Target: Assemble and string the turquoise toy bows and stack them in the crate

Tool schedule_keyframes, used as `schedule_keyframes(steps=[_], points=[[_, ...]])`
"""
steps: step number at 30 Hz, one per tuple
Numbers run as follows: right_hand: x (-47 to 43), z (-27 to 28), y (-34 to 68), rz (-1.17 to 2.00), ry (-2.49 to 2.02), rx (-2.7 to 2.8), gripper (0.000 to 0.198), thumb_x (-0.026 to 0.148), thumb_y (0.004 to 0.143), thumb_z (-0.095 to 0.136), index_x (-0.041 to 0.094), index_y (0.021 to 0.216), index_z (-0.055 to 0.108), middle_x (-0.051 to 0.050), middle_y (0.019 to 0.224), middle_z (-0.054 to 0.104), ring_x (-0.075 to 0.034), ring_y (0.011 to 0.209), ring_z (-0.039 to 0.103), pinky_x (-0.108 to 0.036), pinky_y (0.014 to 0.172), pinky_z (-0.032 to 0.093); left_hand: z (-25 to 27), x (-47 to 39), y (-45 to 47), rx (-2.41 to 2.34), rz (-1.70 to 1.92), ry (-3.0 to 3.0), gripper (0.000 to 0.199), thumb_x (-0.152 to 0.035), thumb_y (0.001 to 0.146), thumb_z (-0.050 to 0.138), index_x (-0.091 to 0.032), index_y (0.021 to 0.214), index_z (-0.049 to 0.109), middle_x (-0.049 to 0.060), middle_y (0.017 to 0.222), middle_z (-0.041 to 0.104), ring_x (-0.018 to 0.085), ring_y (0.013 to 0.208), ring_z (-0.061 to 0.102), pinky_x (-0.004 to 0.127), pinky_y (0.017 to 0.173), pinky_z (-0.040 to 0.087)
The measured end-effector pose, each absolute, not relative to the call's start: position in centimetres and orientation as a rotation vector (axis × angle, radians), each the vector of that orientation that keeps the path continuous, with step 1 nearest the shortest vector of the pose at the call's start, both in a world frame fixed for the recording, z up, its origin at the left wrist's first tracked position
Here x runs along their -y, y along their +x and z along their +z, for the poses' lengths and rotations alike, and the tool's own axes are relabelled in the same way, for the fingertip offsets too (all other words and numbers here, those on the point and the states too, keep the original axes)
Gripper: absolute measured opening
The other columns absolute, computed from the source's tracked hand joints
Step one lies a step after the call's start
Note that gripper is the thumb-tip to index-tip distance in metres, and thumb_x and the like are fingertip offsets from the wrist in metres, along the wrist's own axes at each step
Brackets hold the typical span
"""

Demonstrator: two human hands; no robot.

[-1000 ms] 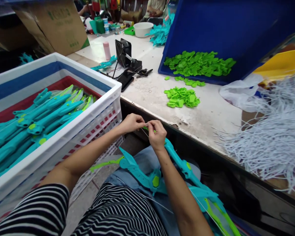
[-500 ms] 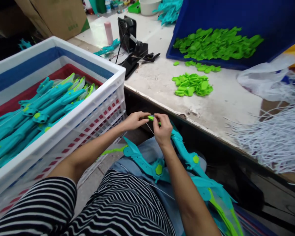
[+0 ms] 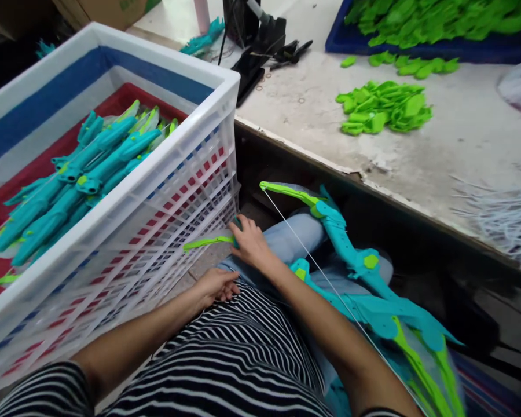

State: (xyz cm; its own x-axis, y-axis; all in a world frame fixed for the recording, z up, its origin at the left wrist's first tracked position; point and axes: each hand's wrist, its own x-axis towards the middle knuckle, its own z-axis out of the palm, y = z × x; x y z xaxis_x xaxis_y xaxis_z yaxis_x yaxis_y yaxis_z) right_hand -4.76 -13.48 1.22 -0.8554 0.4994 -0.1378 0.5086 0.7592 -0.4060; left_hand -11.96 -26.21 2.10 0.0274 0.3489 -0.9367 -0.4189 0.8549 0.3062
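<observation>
Two turquoise toy bows with lime-green limb tips lie across my lap. The farther toy bow (image 3: 336,231) has a white string (image 3: 312,255) running from its green tip down past my right forearm. My right hand (image 3: 249,240) is closed over the upper limb of the nearer toy bow (image 3: 330,295), whose green tip (image 3: 208,242) sticks out to the left of my fingers. My left hand (image 3: 219,286) is beside it, close to my striped shirt, its fingers curled into a pinch. What those fingers hold, if anything, is too small to make out.
On my left a white plastic crate (image 3: 237,92) holds several turquoise toy bows (image 3: 108,159). A pile of green plastic pieces (image 3: 386,107) lies on the worktable (image 3: 295,127), before a blue bin (image 3: 336,40) of more such pieces. White strings (image 3: 507,220) hang at the right edge.
Both hands have come down and back toward my body, leaving the farther bow's green tip, now strung. My right hand has moved left onto the nearer bow. The view has tilted down.
</observation>
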Motion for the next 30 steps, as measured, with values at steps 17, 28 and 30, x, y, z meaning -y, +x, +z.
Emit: schedule_keyframes(steps=[17,28,30], points=[[14.0,1.1,-1.7,-1.822,1.029,-2.619,0.039,0.027,0.069,0.073,0.018,0.107,0.069,-0.012,0.12,0.061,-0.024,0.113,0.057,-0.041,0.1,0.043,7.4,27.1,-11.4,-0.854,1.21,-0.19,0.028,-0.034,0.072,0.077,-0.017,0.07,0.055,-0.005,0.057,0.049,0.008,0.056,0.052,0.029,0.073,0.052],[11.4,1.1,1.4,-2.252,1.054,-1.879,0.052,0.044,0.066,0.071,0.017,0.111,0.069,-0.004,0.095,0.072,-0.018,0.077,0.063,-0.028,0.069,0.05,8.1,25.1,-18.2,-1.619,1.5,0.332,0.04,-0.047,0.055,0.081,-0.012,0.071,0.071,-0.004,0.046,0.047,0.005,0.045,0.033,0.02,0.045,0.026],[11.1,0.7,1.4,-2.269,1.082,-1.8,0.056,0.047,0.063,0.074,0.017,0.11,0.07,-0.005,0.1,0.072,-0.02,0.083,0.064,-0.029,0.075,0.049,8.2,24.4,-18.9,-1.712,1.462,0.452,0.037,-0.047,0.061,0.076,-0.012,0.073,0.073,-0.001,0.05,0.054,0.007,0.047,0.039,0.021,0.047,0.029]])
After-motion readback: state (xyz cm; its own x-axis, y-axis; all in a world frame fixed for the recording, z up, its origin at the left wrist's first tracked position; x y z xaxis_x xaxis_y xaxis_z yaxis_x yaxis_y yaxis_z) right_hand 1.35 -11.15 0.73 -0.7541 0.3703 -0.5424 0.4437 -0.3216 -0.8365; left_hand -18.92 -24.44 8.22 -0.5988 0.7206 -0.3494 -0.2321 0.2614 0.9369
